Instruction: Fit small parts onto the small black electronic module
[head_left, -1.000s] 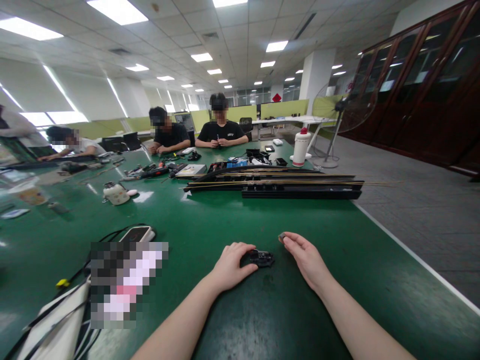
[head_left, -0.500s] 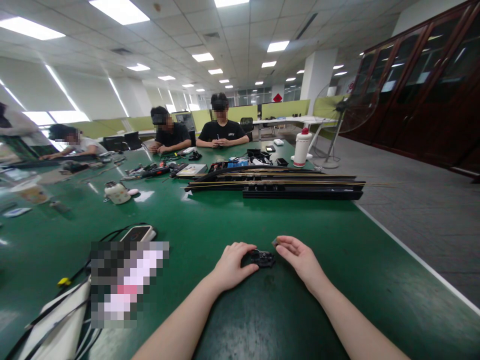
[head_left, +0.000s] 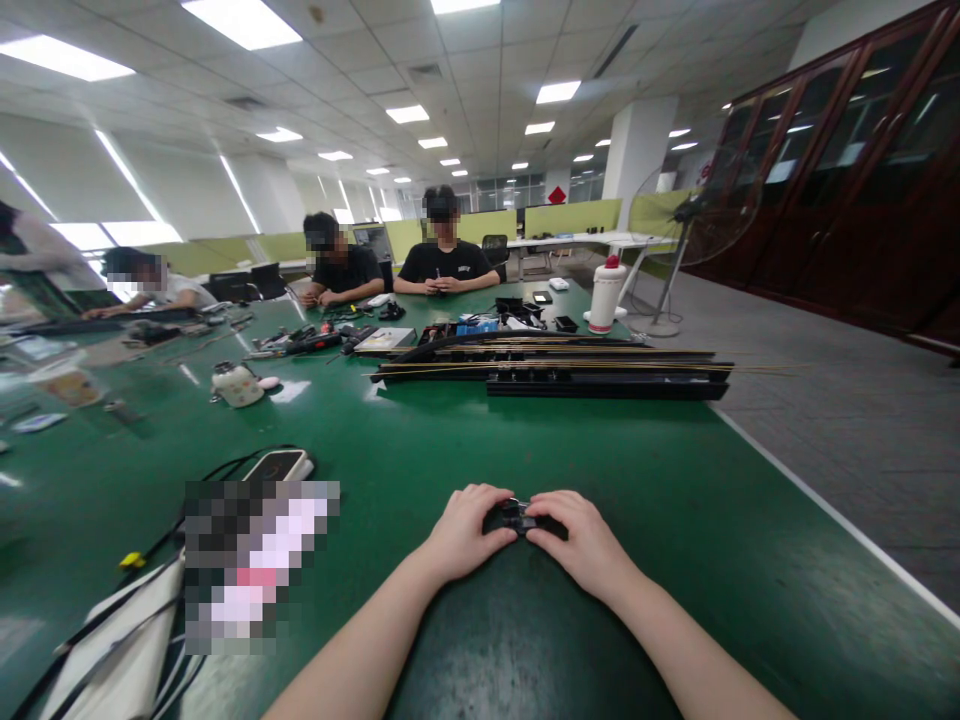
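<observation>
A small black mechanical part lies on the green table in front of me; its exact kind is too small to tell. My left hand grips its left end between thumb and fingers. Around the right end, my right hand is closed with thumb and fingertips on the part. Both hands hide much of it, leaving only the middle visible. The little greyish piece that was in my right fingertips is out of sight now.
Long black rails with thin brass-coloured rods lie across the table beyond my hands. A pixelated device and cables are at left. A white jug, a small pot and scattered tools stand farther back. Several people sit across.
My right hand has moved left and down from beside the black part onto its right end. The left hand keeps its grip.
</observation>
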